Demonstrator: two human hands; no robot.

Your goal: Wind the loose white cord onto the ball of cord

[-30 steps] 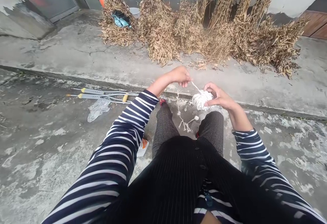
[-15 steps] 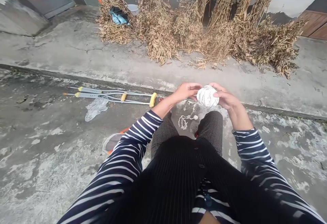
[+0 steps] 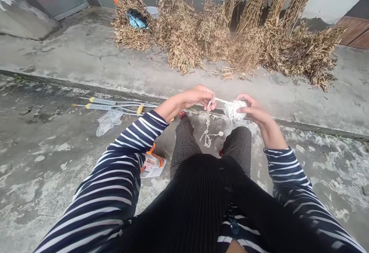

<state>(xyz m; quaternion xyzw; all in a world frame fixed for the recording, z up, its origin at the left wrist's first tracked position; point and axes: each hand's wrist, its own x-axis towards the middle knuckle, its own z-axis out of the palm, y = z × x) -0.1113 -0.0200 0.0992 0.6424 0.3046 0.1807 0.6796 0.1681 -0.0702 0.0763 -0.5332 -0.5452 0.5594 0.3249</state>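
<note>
The right hand (image 3: pixel 253 111) clenches a well-filled ball of white cord (image 3: pixel 233 109), held up over the knees. The left hand (image 3: pixel 198 96) pinches the free strand (image 3: pixel 219 100), drawn taut between the two hands. A loose tangle (image 3: pixel 208 134) lies unwound on the floor (image 3: pixel 57 157) (so winding looks largely done). The strand's long axis runs left-right, pointing into the ball.

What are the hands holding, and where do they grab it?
The right hand grips a white ball of string around its side. The left hand pinches the loose strand coming off the ball.
</note>
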